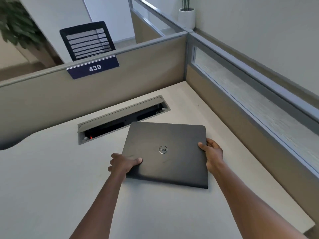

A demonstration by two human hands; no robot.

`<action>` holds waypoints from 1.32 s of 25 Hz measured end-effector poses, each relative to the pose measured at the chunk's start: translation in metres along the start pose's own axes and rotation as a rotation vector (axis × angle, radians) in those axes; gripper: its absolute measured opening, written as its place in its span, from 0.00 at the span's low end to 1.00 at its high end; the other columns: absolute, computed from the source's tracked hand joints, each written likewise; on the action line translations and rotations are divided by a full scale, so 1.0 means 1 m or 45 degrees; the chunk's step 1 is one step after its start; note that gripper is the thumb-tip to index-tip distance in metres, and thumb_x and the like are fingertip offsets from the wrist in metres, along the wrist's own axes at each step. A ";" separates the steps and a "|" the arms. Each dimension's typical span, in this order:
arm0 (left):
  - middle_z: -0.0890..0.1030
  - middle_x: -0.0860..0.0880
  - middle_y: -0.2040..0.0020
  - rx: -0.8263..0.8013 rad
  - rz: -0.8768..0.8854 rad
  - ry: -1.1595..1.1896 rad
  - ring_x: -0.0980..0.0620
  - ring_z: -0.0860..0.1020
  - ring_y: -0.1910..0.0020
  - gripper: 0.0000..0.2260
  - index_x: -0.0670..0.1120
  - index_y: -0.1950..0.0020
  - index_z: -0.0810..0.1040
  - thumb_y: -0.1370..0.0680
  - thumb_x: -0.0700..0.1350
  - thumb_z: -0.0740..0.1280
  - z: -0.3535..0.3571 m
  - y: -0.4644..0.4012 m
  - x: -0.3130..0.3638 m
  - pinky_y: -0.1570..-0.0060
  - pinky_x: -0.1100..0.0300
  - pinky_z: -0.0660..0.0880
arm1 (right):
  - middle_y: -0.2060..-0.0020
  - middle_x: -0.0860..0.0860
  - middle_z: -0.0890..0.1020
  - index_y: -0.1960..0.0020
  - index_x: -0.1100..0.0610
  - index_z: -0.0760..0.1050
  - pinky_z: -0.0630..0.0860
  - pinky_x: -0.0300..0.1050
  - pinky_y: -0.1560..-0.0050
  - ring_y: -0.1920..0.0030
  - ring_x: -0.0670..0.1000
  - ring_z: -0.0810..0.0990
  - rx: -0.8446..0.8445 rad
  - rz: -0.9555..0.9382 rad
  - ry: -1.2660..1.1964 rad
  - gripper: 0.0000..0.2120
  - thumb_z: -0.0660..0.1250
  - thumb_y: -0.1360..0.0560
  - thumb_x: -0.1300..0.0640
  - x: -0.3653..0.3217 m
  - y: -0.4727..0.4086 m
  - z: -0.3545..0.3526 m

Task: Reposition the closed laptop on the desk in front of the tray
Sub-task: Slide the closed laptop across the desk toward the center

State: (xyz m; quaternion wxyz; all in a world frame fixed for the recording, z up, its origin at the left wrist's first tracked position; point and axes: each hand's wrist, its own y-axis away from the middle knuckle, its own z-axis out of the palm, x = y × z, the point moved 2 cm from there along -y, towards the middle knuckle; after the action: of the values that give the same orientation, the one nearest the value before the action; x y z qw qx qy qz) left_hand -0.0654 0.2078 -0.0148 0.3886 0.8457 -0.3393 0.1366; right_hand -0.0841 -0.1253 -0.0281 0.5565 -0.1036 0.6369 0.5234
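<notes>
A closed dark grey laptop (172,163) with a round silver logo lies on the pale desk (51,187), turned slightly askew. My left hand (123,163) grips its left edge, thumb on the lid and fingers under the side. My right hand (213,153) grips the right edge the same way. The laptop's far left corner overlaps the near edge of the recessed cable tray (110,121), a grey-framed slot in the desk with its flap lifted and a small red light inside.
Beige cubicle partitions (138,69) close the desk at the back and the right. A blue sign reading 439 (94,67) hangs on the back partition. A black mesh chair (87,40) and a potted plant (186,14) stand beyond the partitions.
</notes>
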 end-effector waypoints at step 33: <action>0.67 0.44 0.33 0.391 -0.339 0.267 0.36 0.66 0.34 0.41 0.42 0.31 0.64 0.35 0.59 0.79 -0.079 -0.017 -0.143 0.41 0.41 0.74 | 0.52 0.48 0.84 0.42 0.51 0.80 0.74 0.61 0.36 0.48 0.57 0.82 -0.365 -0.185 0.884 0.12 0.72 0.25 0.57 0.074 -0.006 0.177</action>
State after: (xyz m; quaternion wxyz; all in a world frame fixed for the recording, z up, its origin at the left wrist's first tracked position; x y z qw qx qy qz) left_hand -0.1563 0.3421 -0.0430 0.3031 0.9134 -0.1578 0.2212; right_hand 0.0003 0.0441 -0.0627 0.3231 -0.3964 0.6990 0.4999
